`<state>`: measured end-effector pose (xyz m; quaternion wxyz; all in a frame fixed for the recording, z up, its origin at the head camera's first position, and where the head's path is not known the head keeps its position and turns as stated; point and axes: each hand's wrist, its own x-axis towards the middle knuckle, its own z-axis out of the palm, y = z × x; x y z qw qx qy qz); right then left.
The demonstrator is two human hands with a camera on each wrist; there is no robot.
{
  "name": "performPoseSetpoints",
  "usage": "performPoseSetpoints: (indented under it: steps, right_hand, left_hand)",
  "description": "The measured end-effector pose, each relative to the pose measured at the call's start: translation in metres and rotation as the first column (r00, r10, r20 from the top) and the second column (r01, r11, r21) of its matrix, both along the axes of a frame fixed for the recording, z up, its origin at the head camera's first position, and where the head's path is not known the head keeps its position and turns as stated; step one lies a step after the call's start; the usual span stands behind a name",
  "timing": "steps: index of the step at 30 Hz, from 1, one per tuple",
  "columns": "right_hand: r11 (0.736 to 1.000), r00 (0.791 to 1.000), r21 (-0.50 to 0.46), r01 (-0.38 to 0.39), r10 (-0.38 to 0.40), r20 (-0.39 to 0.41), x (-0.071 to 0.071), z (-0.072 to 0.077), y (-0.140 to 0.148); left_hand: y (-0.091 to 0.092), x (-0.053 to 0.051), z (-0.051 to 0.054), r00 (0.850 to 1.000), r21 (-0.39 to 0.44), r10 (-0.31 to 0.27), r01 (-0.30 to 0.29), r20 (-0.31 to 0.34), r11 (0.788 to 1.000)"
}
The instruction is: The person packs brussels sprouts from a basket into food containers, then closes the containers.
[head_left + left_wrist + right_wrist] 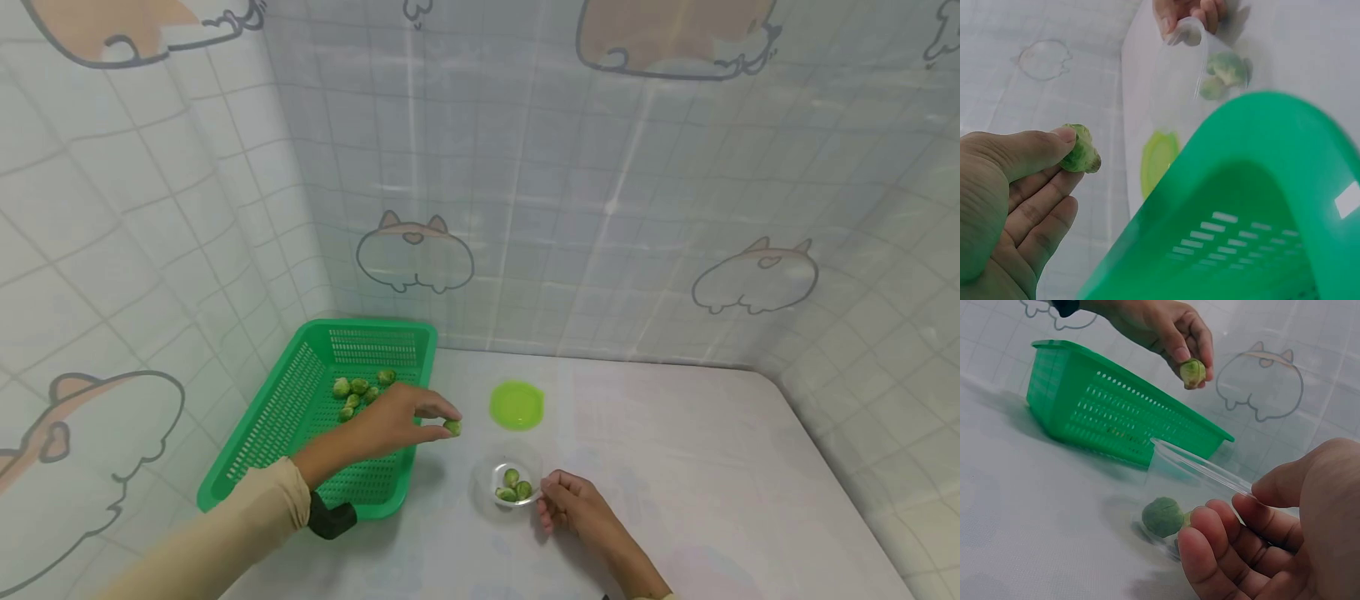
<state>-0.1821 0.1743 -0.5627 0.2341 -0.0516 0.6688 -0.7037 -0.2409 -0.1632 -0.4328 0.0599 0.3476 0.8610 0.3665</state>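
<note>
My left hand (392, 423) pinches a Brussels sprout (1081, 150) between thumb and fingers, in the air by the right rim of the green basket (425, 358). More Brussels sprouts (359, 386) lie toward the basket's far end, partly hidden by that hand. Right of the basket, a clear plastic container (1163, 464) stands on the table with several Brussels sprouts (512, 478) at its bottom. My right hand (581, 510) pinches the container's rim at its right side, thumb against fingers. The held sprout is apart from the container.
A bright green lid (517, 406) lies on the table just beyond the container. The white table (697, 467) ends at a wall sheet (570, 208) printed with cartoon dogs, which also closes off both sides. The basket's wall stands higher than the tabletop at left.
</note>
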Motion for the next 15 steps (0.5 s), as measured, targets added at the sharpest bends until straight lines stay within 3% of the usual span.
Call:
performPoseSetpoints:
  steps: [7, 15]
  right_hand:
    - [1.0, 1.0, 0.001, 0.0, 0.0, 0.009, 0.001, 0.002, 0.0]
    - [1.0, 1.0, 0.007, 0.0, 0.0, 0.014, 0.001, 0.001, 0.0]
  left_hand:
    - [0.015, -0.001, -0.014, 0.999, -0.036, -0.021, 0.019, -0.045, 0.999]
    - [0.035, 0.003, -0.019, 0.999, -0.047, -0.048, 0.048, -0.006, 0.998]
